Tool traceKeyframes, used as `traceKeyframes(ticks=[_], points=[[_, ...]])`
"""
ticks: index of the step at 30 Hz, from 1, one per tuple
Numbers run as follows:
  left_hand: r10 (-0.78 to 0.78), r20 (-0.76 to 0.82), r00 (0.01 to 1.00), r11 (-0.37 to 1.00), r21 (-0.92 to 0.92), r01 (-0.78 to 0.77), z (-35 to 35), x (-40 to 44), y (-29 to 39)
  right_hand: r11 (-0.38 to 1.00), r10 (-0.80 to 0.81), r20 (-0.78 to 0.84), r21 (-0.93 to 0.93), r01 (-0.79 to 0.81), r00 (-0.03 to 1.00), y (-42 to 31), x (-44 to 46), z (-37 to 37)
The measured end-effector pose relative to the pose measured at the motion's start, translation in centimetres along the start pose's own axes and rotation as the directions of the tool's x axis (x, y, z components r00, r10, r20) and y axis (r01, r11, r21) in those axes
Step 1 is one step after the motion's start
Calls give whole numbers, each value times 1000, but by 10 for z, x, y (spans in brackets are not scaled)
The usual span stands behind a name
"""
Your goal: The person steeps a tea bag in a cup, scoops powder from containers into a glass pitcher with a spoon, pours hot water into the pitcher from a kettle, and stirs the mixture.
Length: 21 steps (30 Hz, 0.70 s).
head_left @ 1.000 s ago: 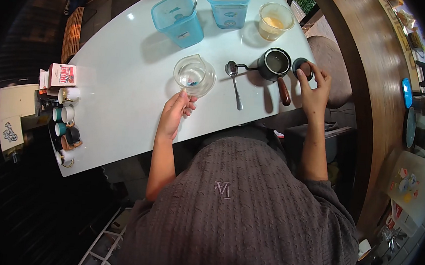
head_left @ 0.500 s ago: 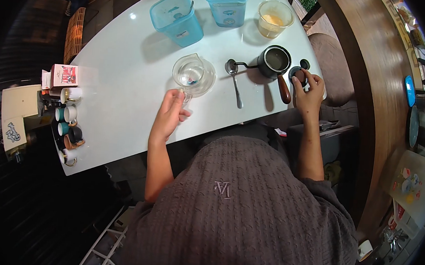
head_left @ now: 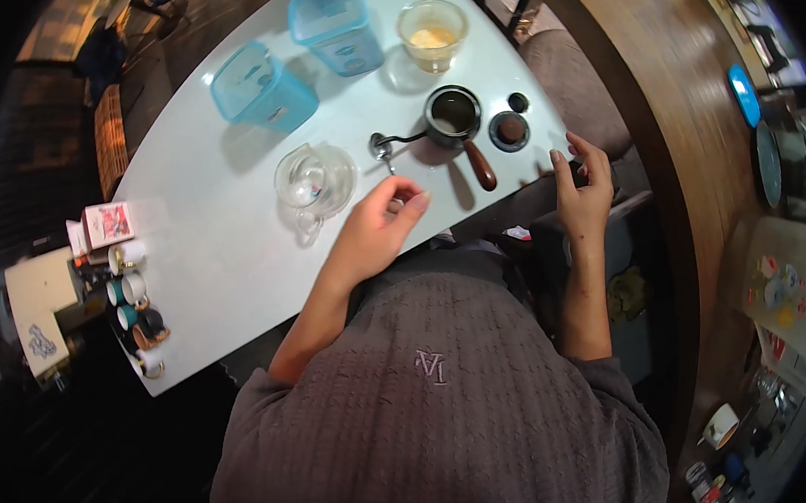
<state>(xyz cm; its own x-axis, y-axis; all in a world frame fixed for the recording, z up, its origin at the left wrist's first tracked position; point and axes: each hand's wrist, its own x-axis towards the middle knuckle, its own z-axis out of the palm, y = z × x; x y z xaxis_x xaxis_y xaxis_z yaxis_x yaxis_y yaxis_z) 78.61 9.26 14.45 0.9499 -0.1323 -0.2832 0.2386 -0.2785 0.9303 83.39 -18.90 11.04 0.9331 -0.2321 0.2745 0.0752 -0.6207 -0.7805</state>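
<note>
Dark lid [head_left: 509,131] (looks like one anyway, round with a brown knob) is sitting by itself on the white table [head_left: 225,258] now, just right of the black pot [head_left: 452,116] with the wooden handle [head_left: 480,166]. Half a second ago the right hand [head_left: 585,191] had its fingers on that knob. Now it's off, fingers loosely bent with nothing between them, hanging out past the table edge.

Other big change: the left hand [head_left: 378,236] has let go of the glass jug [head_left: 289,187]. It was at the jug's handle in the last frame, and now it's over by the spoon [head_left: 384,154], fingers half curled, thumb toward the index finger. It covers the lower part of the spoon handle from this angle, so I honestly can't tell if it's pinching it or just above it. Either way, my read is that lid and jug are both parked and neither one ties up a hand.

Compared with the earlier frame, everything on the table sits further left and tilted, but that looks like the head turning. Small dark disc [head_left: 518,102] behind the lid is easier to see with the fingers gone.
</note>
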Motion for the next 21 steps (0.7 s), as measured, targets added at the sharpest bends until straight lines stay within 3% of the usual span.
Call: traceKeyframes(ticks=[2,4,5,6,8,10,13,16,21], points=[[-62,124,990,998,4,62,25,20,2,999,33,-44,-16,-33,998,-2,-9,-17],[-201,205,958,951,-192,241,47,39,2,996,86,-67,-18,-87,994,-1,-19,-34],[-251,267,930,928,-206,309,52,46,5,992,124,-91,-1,-125,988,-3,-26,-43],[-238,293,926,934,-191,301,57,52,7,991,134,-121,-8,-136,983,-2,-34,-52],[-263,401,877,791,-430,435,67,62,5,989,145,-152,-1,-147,978,2,-52,-66],[-253,371,893,778,-470,416,82,65,4,984,171,-195,-5,-175,966,6,-72,-77],[-215,301,929,620,-693,368,91,66,-1,972,232,-214,9,-236,949,6,-100,-89],[-82,404,911,582,-722,373,83,60,-13,956,288,-282,36,-290,915,-4,-130,-98],[4,559,829,676,-613,409,62,10,2,939,330,-365,30,-343,870,-38,-182,-108]])
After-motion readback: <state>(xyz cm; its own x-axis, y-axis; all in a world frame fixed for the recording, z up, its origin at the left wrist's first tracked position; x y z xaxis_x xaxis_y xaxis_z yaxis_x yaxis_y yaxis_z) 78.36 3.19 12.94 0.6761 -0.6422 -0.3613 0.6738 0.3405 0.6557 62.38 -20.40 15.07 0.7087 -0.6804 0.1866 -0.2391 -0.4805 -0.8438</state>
